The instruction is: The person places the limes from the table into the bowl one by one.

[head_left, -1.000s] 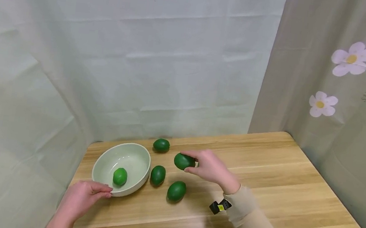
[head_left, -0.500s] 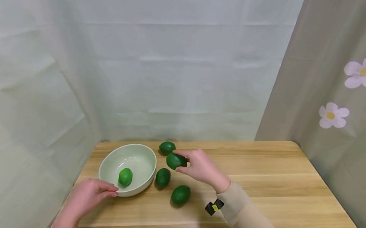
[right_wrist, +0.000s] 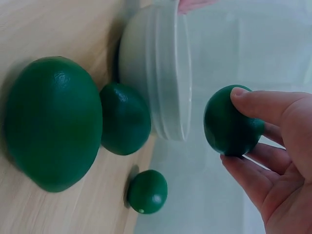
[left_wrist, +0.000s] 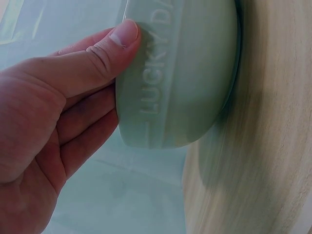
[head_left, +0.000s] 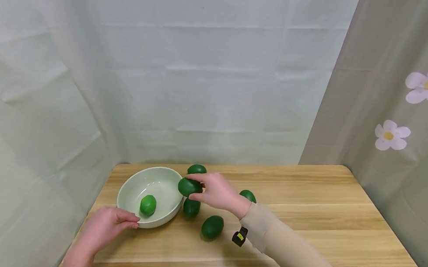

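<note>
The right hand [head_left: 220, 191] grips one dark green fruit, the held fruit [head_left: 189, 187], between the thumb on one side and the fingers on the other. The held fruit is clear of the tabletop [head_left: 309, 197]; in the head view it overlaps the right part of the bowl's rim, while the right wrist view shows a gap between the two. The left hand [head_left: 103, 225] pinches the rim of the bowl [head_left: 166, 183] on the side toward the near edge of the tabletop, with the thumb against the outer wall at the raised lettering [left_wrist: 155, 80]. The bowl stands upright near the far left corner of the tabletop. A lighter green fruit [head_left: 148, 205] lies inside it, toward the gripped side. Four more dark green fruits lie on the tabletop: the far fruit [head_left: 197, 169] near the far edge, behind the held fruit; the middle fruit [head_left: 191, 209] just beside the bowl's right wall; the near fruit [head_left: 212, 227] closer to the near edge; and the right fruit [head_left: 248, 195] beyond the right wrist, partly hidden by the beige sleeve [head_left: 288, 247]. A black wrist camera [head_left: 239, 237] is mounted at the right cuff. A pale curtain [head_left: 223, 86] hangs behind the far edge; a flower-printed curtain [head_left: 381, 95] hangs along the right edge.
</note>
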### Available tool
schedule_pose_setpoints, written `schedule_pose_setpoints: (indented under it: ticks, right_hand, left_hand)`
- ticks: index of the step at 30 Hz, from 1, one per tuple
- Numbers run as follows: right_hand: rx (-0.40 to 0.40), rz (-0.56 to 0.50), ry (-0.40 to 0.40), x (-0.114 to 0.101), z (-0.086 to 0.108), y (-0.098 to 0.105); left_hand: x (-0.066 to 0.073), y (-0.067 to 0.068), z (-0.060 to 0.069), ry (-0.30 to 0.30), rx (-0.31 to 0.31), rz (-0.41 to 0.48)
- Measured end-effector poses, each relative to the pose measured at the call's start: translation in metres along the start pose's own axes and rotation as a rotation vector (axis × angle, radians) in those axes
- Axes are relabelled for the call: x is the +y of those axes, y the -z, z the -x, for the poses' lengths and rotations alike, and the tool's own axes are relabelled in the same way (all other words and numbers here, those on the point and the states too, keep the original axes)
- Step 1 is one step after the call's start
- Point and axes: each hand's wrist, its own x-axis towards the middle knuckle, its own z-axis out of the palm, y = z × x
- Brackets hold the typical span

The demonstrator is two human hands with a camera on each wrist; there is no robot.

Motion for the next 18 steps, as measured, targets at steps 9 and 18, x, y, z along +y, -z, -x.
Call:
schedule_pose_setpoints:
  ticks: [9, 18]
  right_hand:
    - [-0.05, 0.04, 0.037, -0.01, -0.028, -0.02]
    - [-0.102, 0.204, 0.036, -0.022, -0.062, -0.052]
  left_hand:
    - [0.0, 0.001, 0.0, -0.025, 0.014, -0.005]
    - [-0.003, 0.003, 0.001, -0.026, 0.01, -0.004]
